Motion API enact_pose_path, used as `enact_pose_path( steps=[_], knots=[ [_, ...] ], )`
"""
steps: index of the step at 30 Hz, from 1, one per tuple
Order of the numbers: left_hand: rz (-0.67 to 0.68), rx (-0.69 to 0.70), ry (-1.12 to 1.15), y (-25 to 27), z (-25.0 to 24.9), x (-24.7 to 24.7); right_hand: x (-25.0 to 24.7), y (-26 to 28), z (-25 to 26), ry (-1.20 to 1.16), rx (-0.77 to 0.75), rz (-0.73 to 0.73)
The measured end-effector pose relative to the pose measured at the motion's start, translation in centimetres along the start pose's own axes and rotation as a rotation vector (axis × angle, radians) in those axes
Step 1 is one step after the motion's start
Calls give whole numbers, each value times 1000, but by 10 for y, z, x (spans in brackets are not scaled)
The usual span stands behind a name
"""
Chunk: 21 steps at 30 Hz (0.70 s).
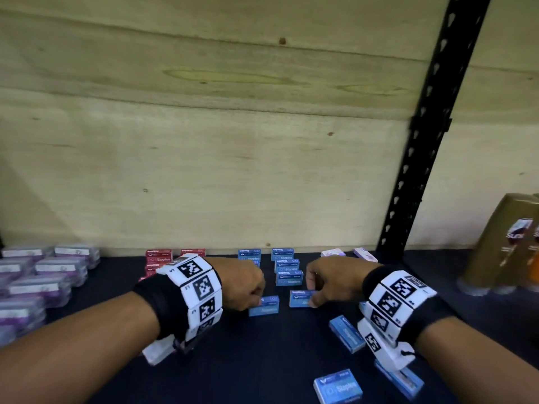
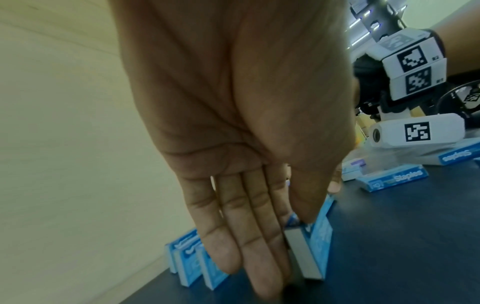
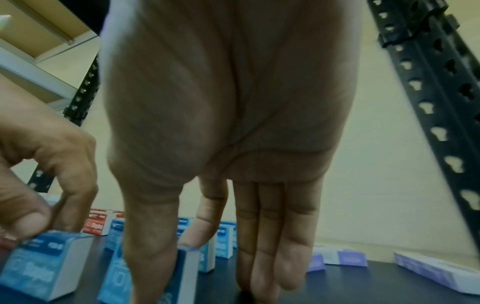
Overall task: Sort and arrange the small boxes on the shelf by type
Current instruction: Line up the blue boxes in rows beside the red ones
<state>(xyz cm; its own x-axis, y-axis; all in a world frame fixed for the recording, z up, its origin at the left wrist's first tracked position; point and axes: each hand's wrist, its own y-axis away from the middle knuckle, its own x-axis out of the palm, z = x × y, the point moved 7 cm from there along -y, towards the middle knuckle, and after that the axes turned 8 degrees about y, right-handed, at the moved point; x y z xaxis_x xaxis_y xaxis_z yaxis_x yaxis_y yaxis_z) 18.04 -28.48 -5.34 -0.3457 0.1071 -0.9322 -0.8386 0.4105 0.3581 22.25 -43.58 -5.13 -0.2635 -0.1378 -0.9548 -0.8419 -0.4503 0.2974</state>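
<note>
Each hand pinches a blue staple box, left hand (image 1: 243,285) on one (image 1: 264,307), right hand (image 1: 328,279) on another (image 1: 300,298), mid-frame; best they slide both square behind the blue row (image 1: 287,271).

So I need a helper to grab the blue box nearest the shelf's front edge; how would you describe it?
Start at the black upright post on the right, then come down to the dark shelf front. The blue staples box there lies flat, label up, nearer than every other, with no hand touching it.
</note>
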Motion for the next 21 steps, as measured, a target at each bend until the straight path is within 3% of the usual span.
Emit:
enact_pose_path(
  steps=[10,21],
  knots=[
    [-32,-96,-44,-1,29,-3,-3,-17,11,25,-16,-55],
    [46,-144,-22,-2,27,0,-2,-23,9,22,-17,-53]
  ],
)
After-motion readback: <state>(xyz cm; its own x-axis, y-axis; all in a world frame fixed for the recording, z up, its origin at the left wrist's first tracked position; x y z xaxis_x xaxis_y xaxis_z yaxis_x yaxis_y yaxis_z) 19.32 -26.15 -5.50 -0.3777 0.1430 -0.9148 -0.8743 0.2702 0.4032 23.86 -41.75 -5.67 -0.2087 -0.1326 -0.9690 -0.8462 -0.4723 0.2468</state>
